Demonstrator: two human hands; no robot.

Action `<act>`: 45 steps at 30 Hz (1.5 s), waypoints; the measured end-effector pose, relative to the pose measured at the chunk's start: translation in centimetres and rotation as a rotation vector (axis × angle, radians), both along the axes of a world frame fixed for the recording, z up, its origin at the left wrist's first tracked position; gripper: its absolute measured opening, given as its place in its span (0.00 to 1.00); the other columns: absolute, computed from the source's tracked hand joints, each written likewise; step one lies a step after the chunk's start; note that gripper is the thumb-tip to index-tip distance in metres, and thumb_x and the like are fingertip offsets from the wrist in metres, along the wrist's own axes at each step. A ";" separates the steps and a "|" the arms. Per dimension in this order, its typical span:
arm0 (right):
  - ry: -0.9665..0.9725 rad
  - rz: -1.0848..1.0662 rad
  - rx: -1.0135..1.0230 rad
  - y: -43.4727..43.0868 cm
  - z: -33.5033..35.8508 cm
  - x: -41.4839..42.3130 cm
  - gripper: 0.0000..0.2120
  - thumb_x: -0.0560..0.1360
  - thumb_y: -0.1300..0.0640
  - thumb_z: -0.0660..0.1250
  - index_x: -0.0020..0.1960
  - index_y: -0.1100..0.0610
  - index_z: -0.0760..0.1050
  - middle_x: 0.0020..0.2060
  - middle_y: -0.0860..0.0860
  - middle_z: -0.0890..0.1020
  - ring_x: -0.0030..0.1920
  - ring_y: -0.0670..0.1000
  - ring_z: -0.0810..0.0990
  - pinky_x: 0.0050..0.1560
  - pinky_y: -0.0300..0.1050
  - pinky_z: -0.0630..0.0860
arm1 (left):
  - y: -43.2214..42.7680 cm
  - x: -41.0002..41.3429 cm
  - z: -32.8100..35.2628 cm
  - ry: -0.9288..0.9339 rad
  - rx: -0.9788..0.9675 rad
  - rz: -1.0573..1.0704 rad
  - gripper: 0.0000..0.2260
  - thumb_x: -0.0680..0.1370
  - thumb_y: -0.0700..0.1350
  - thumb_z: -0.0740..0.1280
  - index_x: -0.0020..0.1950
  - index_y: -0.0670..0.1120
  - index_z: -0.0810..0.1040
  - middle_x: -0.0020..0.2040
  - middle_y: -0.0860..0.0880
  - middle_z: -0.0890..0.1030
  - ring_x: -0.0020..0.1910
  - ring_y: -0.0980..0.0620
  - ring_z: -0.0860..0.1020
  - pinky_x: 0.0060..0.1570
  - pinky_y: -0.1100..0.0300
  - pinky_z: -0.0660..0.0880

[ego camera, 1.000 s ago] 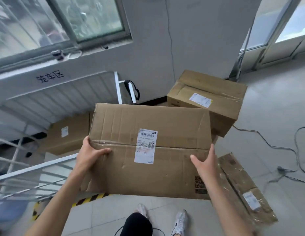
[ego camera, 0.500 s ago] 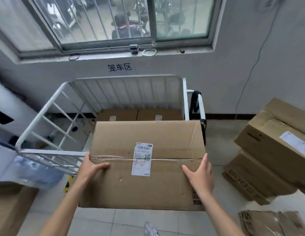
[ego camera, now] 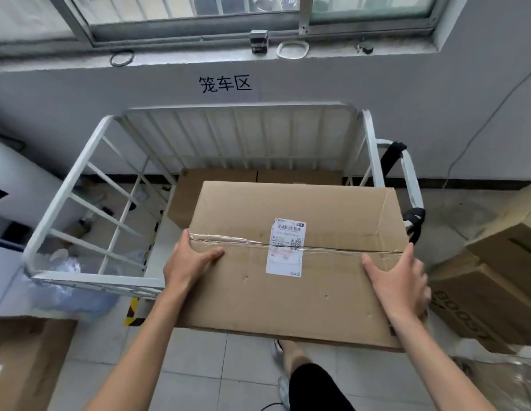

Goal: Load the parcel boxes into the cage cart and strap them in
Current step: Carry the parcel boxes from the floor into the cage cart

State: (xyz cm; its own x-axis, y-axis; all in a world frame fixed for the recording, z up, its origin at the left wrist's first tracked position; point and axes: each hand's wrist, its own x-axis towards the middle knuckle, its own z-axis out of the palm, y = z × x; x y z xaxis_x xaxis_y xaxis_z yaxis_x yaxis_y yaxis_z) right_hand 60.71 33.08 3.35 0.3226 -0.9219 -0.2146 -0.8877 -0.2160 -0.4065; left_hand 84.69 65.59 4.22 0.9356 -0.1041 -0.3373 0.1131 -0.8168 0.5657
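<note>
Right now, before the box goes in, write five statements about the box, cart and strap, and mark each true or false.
1. The left hand and right hand both grip the box. True.
2. The box rests on the floor of the cart. False: it is held in the air at the cart's open front.
3. The cart is empty. False: other boxes lie at its back.
4. A white label is stuck on the box's top. True.
5. The black strap spans the cart's front. False: it hangs on the handle at the cart's right side.
</note>
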 end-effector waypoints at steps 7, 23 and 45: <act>0.039 0.084 0.099 -1.4 -1.0 13.1 0.50 0.69 0.31 0.68 0.80 0.54 0.51 0.73 0.61 0.67 0.72 0.63 0.67 0.68 0.60 0.65 | -0.2 11.2 0.0 0.055 0.020 0.012 0.36 0.62 0.68 0.71 0.66 0.53 0.72 0.64 0.47 0.80 0.63 0.41 0.77 0.58 0.47 0.70; -0.018 0.077 0.514 15.5 -13.9 33.0 0.56 0.67 0.39 0.77 0.81 0.52 0.46 0.78 0.57 0.59 0.75 0.61 0.65 0.71 0.57 0.66 | 17.7 30.7 -11.2 0.117 -0.038 0.200 0.46 0.65 0.52 0.83 0.77 0.46 0.62 0.70 0.43 0.75 0.67 0.44 0.74 0.64 0.50 0.69; 0.236 0.033 0.519 26.1 -44.6 44.5 0.50 0.69 0.36 0.73 0.80 0.53 0.52 0.75 0.57 0.66 0.72 0.62 0.68 0.66 0.56 0.69 | 28.2 47.1 -45.6 0.429 0.173 0.023 0.52 0.55 0.72 0.73 0.71 0.50 0.60 0.63 0.47 0.76 0.62 0.41 0.77 0.61 0.46 0.72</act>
